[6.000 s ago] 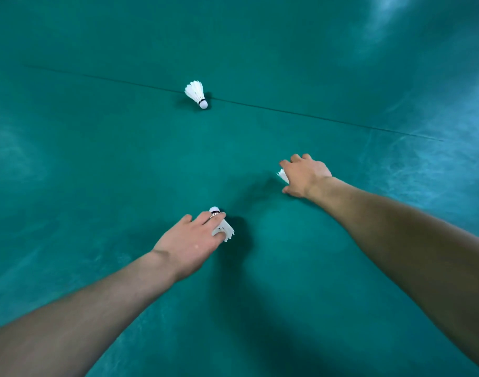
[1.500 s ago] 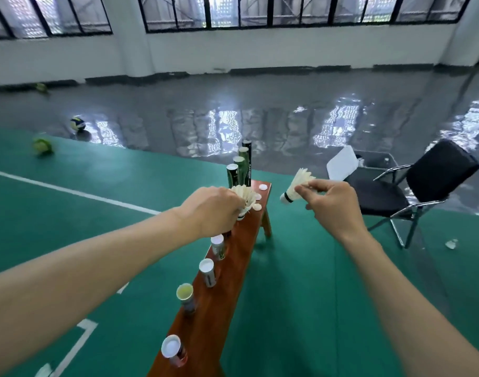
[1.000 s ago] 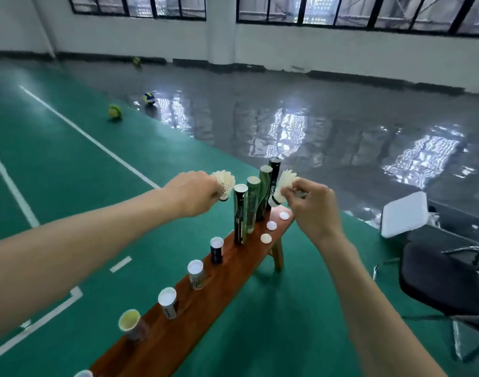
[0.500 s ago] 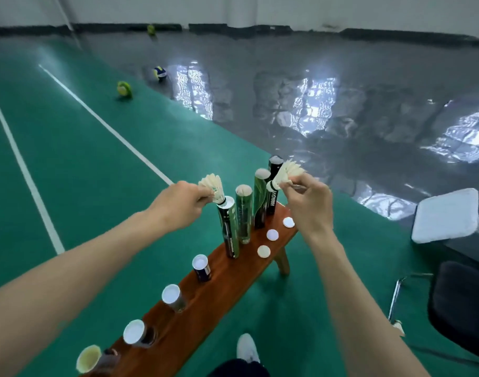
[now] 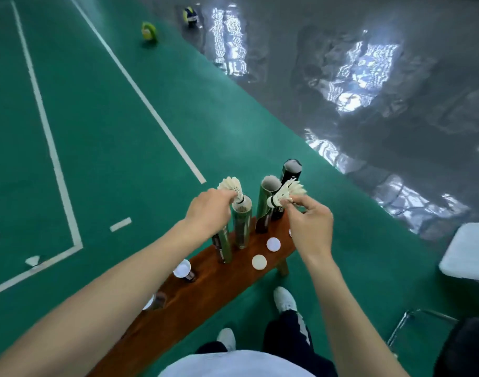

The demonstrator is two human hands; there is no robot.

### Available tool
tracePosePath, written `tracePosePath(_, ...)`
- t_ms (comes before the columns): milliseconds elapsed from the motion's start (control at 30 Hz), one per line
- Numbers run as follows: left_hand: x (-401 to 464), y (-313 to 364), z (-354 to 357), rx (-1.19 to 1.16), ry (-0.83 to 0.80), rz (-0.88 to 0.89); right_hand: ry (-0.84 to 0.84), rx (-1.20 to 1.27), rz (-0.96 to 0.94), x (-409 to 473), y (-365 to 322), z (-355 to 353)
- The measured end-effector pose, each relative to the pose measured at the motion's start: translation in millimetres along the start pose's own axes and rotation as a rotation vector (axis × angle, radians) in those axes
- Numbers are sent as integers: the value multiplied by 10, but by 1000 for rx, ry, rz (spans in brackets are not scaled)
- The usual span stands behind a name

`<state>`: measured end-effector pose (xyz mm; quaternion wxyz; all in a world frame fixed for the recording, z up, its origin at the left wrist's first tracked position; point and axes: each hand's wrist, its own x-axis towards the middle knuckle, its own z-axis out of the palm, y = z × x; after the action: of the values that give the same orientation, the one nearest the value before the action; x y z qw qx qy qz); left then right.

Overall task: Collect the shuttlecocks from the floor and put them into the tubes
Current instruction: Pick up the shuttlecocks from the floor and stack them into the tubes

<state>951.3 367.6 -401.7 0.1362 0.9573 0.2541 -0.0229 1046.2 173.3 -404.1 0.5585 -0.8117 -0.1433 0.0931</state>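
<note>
**Court, bench, tubes: stock at hand**

Green court floor (image 5: pixel 102 126), matte, with white painted lines; glossy grey floor (image 5: pixel 382 85) beyond, mirroring window light. Two balls, one yellow-green (image 5: pixel 148 30), one blue-yellow (image 5: pixel 189 15), lie far off.

Bench (image 5: pixel 195 297): brown polished wood, narrow, set diagonally.

Left hand (image 5: pixel 209 210): fingers curled, pinching a white feathered shuttlecock (image 5: pixel 232 187), cork down, at the open mouth of a green tube (image 5: pixel 241 225).

Right hand (image 5: pixel 310 223): fingertips pinching a second shuttlecock (image 5: pixel 286 194) by its feathers, tilted, cork pointing left toward a taller green tube (image 5: pixel 267 202), open-topped; touching or just short of the rim, cannot tell.

Other tubes, upright cylinders: one black (image 5: pixel 289 175) at the bench's far end; one partly hidden under the left wrist (image 5: pixel 224 247). Printing on the tubes is too blurred to read.

Short capped tube (image 5: pixel 184 270), white-topped, nearer along the bench. Two round white lids (image 5: pixel 273 244) lie flat on the wood.

White feathered bits, perhaps shuttlecocks (image 5: pixel 33 261), lie on the court at left.
</note>
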Motion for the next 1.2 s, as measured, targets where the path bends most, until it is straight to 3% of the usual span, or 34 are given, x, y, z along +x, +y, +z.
tracePosePath(300,503,411,592,57,-137,-297,-292,-61,-106,1297,230,18)
tracePosePath(567,760,615,1083,-57,-243,-507,-472,-46,-112,1619,506,-60)
tracePosePath(700,869,628,1258,-68,-288,-574,-511,-75,-105,1690,605,-125)
tracePosePath(933,948,584,1405,-73,-187,-655,-516,-57,-40,1876,693,-168)
tracePosePath(1200,1012,651,1419,-18,-219,-655,-552,-74,-37,1973,739,-92)
